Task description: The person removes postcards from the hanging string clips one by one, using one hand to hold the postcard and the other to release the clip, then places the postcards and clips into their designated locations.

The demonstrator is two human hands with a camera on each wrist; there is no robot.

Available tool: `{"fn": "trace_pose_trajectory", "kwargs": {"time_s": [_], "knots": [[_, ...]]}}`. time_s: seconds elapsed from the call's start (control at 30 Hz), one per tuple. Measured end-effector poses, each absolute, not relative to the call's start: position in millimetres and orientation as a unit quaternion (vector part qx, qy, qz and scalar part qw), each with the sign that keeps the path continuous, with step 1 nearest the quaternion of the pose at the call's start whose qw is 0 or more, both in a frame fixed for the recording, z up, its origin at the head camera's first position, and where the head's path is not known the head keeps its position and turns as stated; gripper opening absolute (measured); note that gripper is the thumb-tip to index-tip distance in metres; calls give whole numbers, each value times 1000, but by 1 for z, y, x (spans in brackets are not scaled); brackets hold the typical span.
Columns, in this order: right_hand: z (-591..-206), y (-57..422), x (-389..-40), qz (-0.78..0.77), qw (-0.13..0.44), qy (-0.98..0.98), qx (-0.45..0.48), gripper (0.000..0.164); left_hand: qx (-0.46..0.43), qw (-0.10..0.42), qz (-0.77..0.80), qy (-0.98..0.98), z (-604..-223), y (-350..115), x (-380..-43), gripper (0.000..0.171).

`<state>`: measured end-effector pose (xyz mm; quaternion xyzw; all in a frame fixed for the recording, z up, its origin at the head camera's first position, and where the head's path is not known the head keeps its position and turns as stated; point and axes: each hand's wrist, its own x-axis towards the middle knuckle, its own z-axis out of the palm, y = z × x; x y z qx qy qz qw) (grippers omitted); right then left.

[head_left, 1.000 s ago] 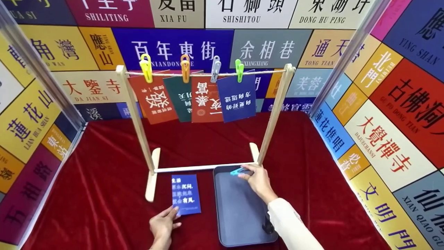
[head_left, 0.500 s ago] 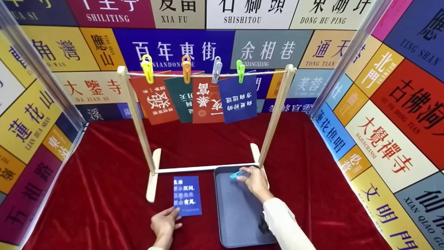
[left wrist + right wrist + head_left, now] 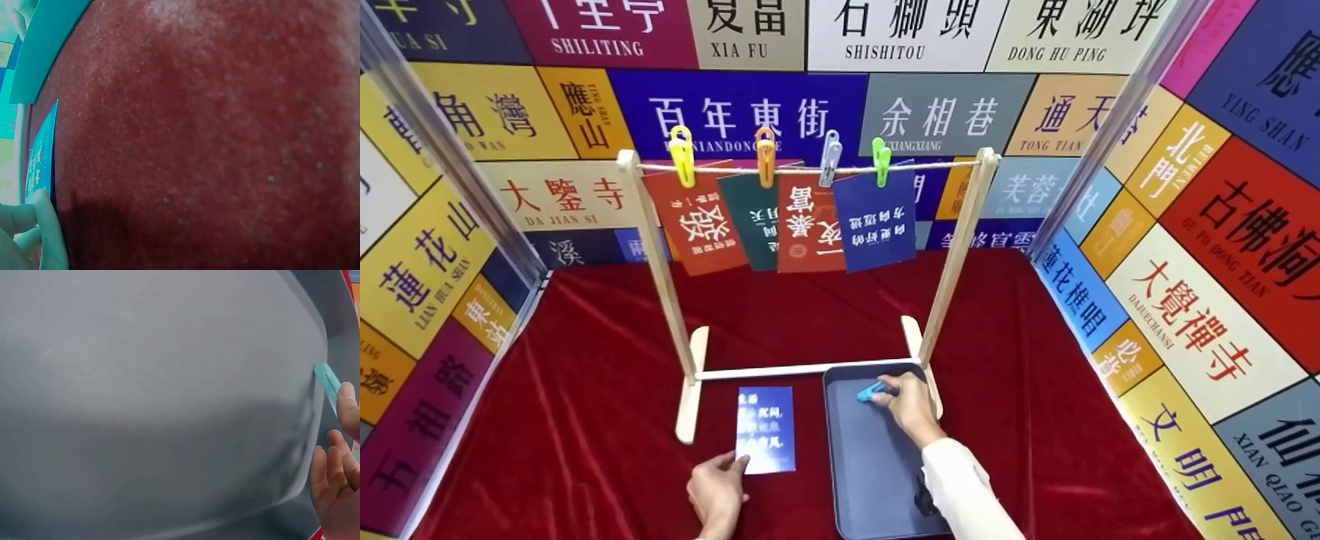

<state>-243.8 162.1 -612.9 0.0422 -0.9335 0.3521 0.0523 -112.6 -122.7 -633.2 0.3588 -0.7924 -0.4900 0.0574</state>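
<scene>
My left hand (image 3: pixel 715 491) pinches the lower left corner of a blue card (image 3: pixel 766 431) with white writing, held over the red cloth left of the tray. In the left wrist view the thumb lies on the card (image 3: pixel 43 160) near its edge. Over the far end of the dark grey tray (image 3: pixel 877 480), my right hand (image 3: pixel 911 405) pinches a light blue clothespin (image 3: pixel 871 391) between thumb and finger. The right wrist view shows the clothespin (image 3: pixel 328 385) sticking out past the thumb, with the other fingers loosely bent.
Behind the tray stands a wooden rack (image 3: pixel 661 277) with a string (image 3: pixel 937 164) across its top. Yellow, orange, grey and green clothespins (image 3: pixel 881 162) hold red, green and blue cards (image 3: pixel 876 225) on it. Walls with printed signs (image 3: pixel 952 112) enclose the red cloth (image 3: pixel 585 390).
The right hand has shifted slightly left and nearer with the clothespin, which has turned a little. The left hand keeps its hold on the card, and the head view has tilted slightly upward.
</scene>
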Motion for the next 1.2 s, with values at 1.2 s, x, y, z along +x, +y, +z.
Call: {"fn": "trace_pose_trajectory", "kwargs": {"time_s": [1.2], "knots": [[-625, 162, -238, 310, 28, -950, 4, 37, 337, 99, -480, -804, -637, -120, -110, 28]]}}
